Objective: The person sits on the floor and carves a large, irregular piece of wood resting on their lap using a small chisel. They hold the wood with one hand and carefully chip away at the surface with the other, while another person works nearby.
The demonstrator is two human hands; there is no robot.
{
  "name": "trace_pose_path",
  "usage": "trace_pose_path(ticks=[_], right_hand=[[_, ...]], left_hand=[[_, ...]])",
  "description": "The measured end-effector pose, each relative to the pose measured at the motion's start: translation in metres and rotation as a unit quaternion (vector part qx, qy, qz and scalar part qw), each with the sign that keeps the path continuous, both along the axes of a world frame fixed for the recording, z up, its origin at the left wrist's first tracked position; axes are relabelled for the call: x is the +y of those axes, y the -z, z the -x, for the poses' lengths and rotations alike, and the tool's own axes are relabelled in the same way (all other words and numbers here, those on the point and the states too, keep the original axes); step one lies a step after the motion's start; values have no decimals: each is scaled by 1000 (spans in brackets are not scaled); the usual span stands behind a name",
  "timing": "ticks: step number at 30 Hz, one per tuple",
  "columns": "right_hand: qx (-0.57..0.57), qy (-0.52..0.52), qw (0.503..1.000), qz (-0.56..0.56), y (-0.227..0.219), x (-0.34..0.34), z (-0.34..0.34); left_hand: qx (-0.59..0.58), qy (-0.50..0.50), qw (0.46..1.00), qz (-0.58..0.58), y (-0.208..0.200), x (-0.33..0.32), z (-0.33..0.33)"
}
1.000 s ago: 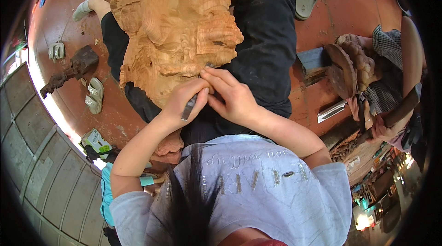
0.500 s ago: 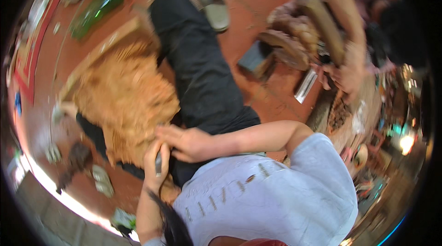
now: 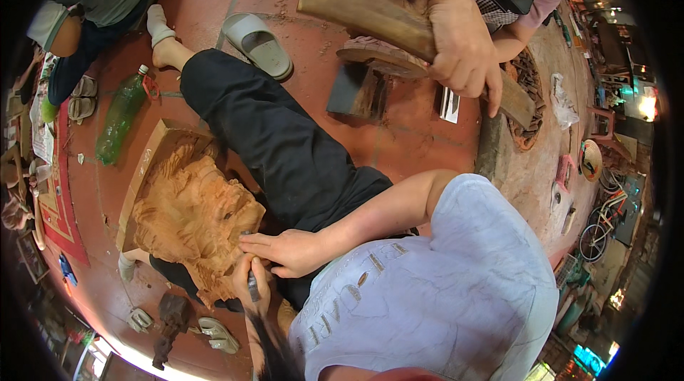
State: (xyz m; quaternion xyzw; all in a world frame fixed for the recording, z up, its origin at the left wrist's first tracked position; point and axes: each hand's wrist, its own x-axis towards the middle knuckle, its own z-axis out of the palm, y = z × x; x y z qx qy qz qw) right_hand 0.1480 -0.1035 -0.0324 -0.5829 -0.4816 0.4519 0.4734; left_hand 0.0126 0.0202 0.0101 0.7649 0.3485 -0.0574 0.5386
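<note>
A carved block of light-brown wood [image 3: 189, 213], its face cut into rough ridges and hollows, rests by my legs, tilted. My left hand [image 3: 253, 288] is closed around a slim carving chisel [image 3: 252, 285], whose grey metal end shows between the fingers. My right hand [image 3: 296, 251] lies just above the left, its fingers stretched forward and pressed on the front of the chisel at the carving's near right edge. The cutting tip is mostly hidden by my fingers. My black-trousered leg [image 3: 278, 135] stretches out beside the block.
At upper right, another person's hand [image 3: 467, 46] grips a thick wooden bar [image 3: 363, 17]. Below it are a dark block [image 3: 353, 92] and a round wooden piece [image 3: 385, 57]. A grey slipper [image 3: 260, 46], a green bottle [image 3: 121, 117] and a dark mallet-like piece [image 3: 171, 320] lie on the red tiles.
The view has shifted and become sharper. The other person's hand and wooden bar now sit differently, the bar slanting across the upper right. Both my hands stay on the chisel at the carving's edge.
</note>
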Motion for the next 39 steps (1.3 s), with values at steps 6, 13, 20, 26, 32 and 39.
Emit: trace_pose_path(ticks=[6, 13, 20, 26, 32, 39], right_hand=[[-2, -19, 1000, 18, 1, 6, 6], [-22, -17, 999, -26, 7, 5, 5], [18, -84, 996, 0, 9, 14, 0], [-12, -23, 1000, -10, 2, 7, -4], [-27, -34, 999, 10, 6, 7, -2], [-5, -57, 998, 6, 7, 10, 0]], left_hand=[[-45, -18, 999, -13, 18, 3, 21], [-28, -49, 998, 23, 26, 1, 30], [-23, -80, 996, 17, -2, -8, 13], [-41, -39, 998, -34, -13, -10, -3], [-73, -32, 997, -24, 4, -6, 2], [-26, -83, 994, 59, 5, -7, 15]])
